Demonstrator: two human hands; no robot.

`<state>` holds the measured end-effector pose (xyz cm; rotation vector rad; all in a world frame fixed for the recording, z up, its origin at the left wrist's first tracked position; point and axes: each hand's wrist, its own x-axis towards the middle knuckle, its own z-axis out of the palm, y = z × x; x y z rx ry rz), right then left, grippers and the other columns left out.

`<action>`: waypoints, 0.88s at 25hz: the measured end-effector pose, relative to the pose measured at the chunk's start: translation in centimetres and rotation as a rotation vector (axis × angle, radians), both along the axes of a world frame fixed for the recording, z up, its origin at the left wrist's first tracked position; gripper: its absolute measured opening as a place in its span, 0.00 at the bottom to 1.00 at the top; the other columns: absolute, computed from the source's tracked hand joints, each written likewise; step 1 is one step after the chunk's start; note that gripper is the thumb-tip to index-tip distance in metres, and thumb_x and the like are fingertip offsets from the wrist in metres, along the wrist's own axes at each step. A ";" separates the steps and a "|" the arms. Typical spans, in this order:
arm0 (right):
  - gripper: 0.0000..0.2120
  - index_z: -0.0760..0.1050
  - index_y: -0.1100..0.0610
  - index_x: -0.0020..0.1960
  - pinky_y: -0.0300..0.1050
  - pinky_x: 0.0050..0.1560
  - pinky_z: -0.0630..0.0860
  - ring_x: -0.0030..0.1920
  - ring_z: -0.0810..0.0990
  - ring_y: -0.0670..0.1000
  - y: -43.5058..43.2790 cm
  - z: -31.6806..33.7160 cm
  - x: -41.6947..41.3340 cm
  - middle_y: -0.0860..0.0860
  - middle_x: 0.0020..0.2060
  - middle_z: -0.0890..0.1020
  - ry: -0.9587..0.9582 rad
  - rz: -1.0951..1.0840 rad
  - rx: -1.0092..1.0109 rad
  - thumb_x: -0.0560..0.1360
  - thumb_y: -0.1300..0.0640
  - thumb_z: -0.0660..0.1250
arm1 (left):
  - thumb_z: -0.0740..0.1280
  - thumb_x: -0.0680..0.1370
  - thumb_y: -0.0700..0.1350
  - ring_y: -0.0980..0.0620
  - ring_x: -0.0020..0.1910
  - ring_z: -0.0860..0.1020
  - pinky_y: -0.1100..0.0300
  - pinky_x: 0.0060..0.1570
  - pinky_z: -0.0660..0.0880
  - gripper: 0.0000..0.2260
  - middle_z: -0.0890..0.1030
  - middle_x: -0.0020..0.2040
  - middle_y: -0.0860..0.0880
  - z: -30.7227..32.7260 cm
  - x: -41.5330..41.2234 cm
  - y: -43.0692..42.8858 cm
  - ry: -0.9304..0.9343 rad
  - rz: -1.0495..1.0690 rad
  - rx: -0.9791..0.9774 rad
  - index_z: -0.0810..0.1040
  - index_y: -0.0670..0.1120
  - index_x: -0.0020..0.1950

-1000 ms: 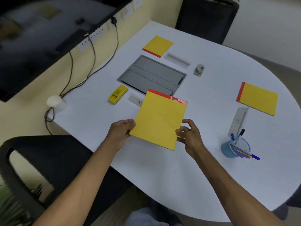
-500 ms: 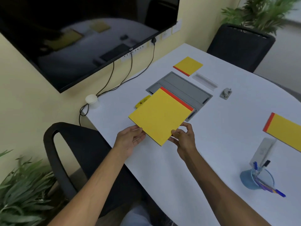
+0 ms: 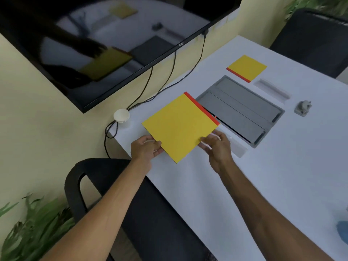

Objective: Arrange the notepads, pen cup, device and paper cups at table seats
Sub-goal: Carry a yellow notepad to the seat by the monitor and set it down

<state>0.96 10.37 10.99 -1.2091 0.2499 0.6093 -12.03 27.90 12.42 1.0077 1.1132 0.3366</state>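
Note:
I hold a yellow notepad point(image 3: 179, 125) with a red spine low over the white table point(image 3: 263, 176), near its left corner. My left hand point(image 3: 145, 149) pinches its near-left edge and my right hand point(image 3: 216, 146) grips its near-right edge. A second yellow notepad point(image 3: 247, 67) lies flat farther back. A stack of white paper cups point(image 3: 122, 116) stands at the table's corner by the wall. The blue pen cup point(image 3: 342, 232) barely shows at the right edge.
A grey cable hatch point(image 3: 243, 108) is set into the tabletop beside the held pad. A small grey adapter point(image 3: 302, 108) and a clear strip point(image 3: 272, 88) lie beyond it. Black chairs stand at the near seat point(image 3: 131, 194) and the far seat point(image 3: 312, 40). A wall screen point(image 3: 113, 44) with hanging cables is at the left.
The notepad has moved left and away from me, toward the table corner in front of the near chair. It now hides the small yellow device. My view has turned left.

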 end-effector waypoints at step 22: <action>0.05 0.82 0.68 0.48 0.45 0.36 0.85 0.31 0.84 0.56 17.9 -10.1 22.2 0.62 0.37 0.84 -0.284 0.456 -0.646 0.72 0.70 0.73 | 0.68 0.74 0.27 0.43 0.45 0.83 0.53 0.40 0.82 0.16 0.82 0.54 0.37 -14.8 11.0 14.2 0.199 0.060 -0.001 0.77 0.38 0.60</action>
